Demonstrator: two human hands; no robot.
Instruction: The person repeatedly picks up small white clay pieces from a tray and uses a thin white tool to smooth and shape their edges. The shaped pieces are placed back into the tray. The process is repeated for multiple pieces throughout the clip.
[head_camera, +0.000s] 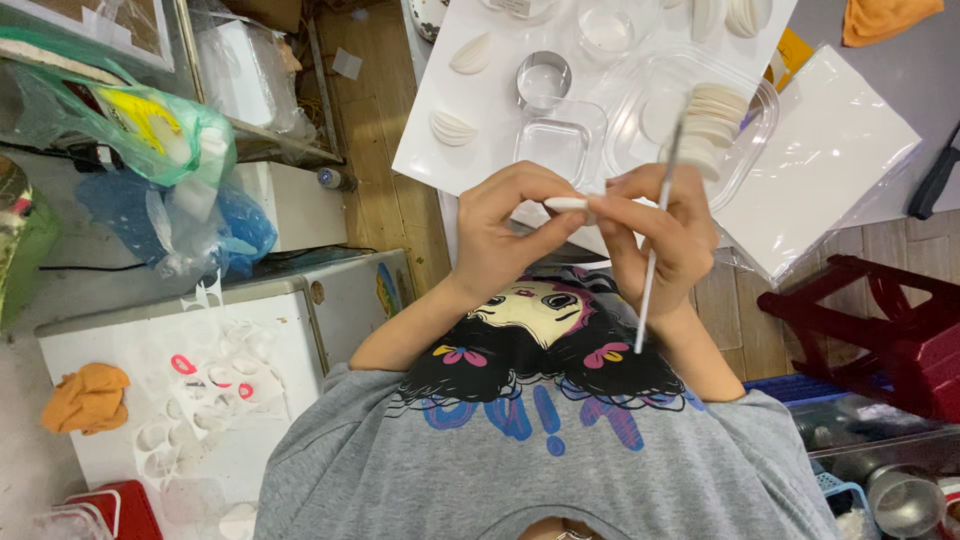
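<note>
Head view: both hands (590, 225) pinch a white disc (566, 204) above a clear tray (765, 120).

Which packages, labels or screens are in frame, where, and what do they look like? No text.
Green and yellow plastic bag: upper left shelf, crumpled.
Blue plastic bag: just below it, bunched.
Clear-wrapped white sheets: upper right, flat rectangle.
Clear tub: top centre-right, holds white discs.
Oval sticker: side of white cabinet, blue and yellow.
No screens.

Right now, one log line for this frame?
left hand: pinches white disc | right hand: disc, thin stick | behind: clear tray
</note>
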